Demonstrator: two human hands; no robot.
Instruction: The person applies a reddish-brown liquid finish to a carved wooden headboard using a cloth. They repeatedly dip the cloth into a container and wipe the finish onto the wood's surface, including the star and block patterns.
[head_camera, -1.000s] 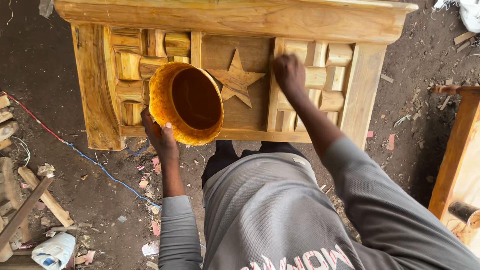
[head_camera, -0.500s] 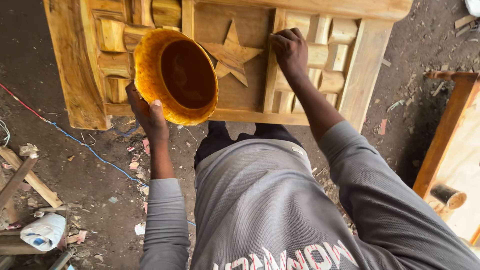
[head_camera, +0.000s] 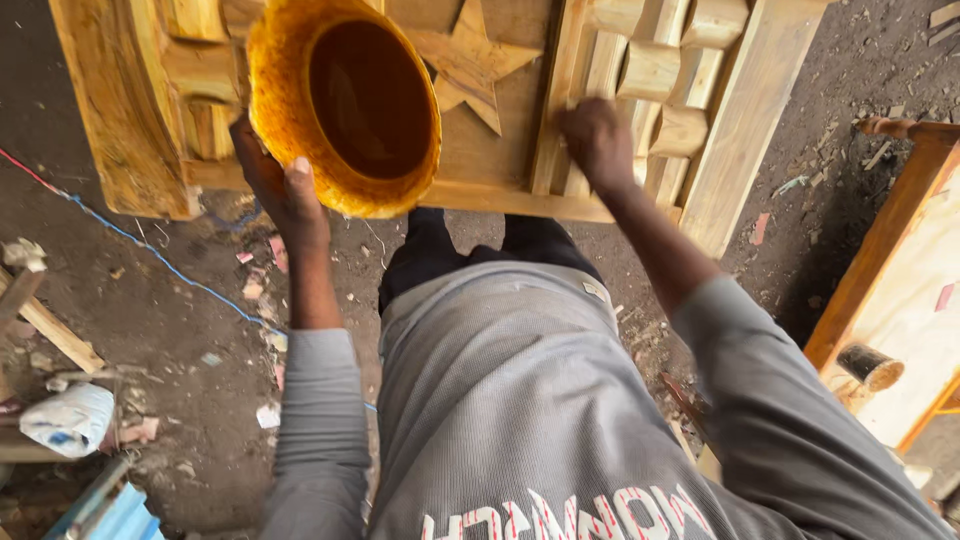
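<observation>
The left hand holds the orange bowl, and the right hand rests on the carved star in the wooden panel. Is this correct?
Not quite. The head view shows the right hand on the carved blocks beside the star, not on it. The left hand does hold the orange bowl.

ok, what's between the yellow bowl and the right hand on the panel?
Head view: a carved wooden star on the flat centre board of the wooden panel, between the yellow bowl, held by the left hand, and the right hand.

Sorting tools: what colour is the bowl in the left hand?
The bowl is yellow-orange, dark brown inside; head view.
</observation>
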